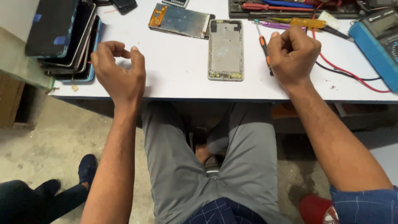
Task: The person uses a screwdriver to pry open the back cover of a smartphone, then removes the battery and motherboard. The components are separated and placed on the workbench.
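Note:
My left hand point(120, 70) hovers over the white table point(178, 79) near its front edge, fingers curled with thumb and forefinger apart, holding nothing I can see. My right hand point(293, 54) is closed in a fist at the right, beside an orange-handled screwdriver point(264, 47) that lies just left of it; whether the fist holds anything is hidden. Between the hands lies an opened phone frame point(225, 49), face up. A detached phone screen panel point(180, 20) with an orange flex cable lies behind it.
A stack of phones point(68, 37) leans at the table's left edge. A tool tray point(290, 8) with screwdrivers sits at the back, a blue multimeter point(379, 41) with red and black leads at the right. Another person's dark shoes point(87, 168) rest on the floor, lower left.

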Demonstrator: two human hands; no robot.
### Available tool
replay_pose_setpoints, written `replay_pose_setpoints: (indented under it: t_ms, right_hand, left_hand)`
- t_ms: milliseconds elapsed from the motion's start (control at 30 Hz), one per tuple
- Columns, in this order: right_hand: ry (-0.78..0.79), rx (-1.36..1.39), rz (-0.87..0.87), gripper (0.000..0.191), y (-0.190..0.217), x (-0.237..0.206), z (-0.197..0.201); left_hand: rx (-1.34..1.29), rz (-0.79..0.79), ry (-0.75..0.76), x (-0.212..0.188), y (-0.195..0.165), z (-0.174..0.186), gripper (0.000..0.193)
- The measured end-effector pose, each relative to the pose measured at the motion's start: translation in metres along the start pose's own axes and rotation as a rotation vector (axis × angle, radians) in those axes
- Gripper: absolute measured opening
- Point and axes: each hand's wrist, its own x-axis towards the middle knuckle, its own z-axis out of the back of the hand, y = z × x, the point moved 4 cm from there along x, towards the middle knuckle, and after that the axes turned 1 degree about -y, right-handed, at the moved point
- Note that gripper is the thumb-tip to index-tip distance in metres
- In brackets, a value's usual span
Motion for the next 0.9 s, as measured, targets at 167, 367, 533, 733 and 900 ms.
replay_pose_setpoints:
  t_ms: [167,367,533,733,900]
  right_hand:
    - [0.013,0.033,0.024,0.042,0.0012,0.0007,0.0001]
    - [0.015,0.044,0.035,0.044,0.0006,0.0019,-0.0003]
    - [0.024,0.029,0.045,0.038,0.0021,0.0019,-0.0003]
    - [0.015,0.001,0.017,0.043,0.0036,0.0016,-0.0003]
    - [0.022,-0.021,0.046,0.043,0.0067,0.0024,-0.0013]
  left_hand:
    - [-0.011,0.009,-0.007,0.0018,-0.0031,0.0007,0.020]
    - [-0.018,0.016,-0.021,0.0018,-0.0029,0.0010,0.020]
    - [-0.035,0.017,-0.025,0.0019,-0.0016,0.0002,0.021]
    - [-0.040,0.022,-0.006,0.0021,0.0022,-0.0010,0.021]
    - [-0.048,-0.001,-0.019,0.0007,0.0022,0.0000,0.021]
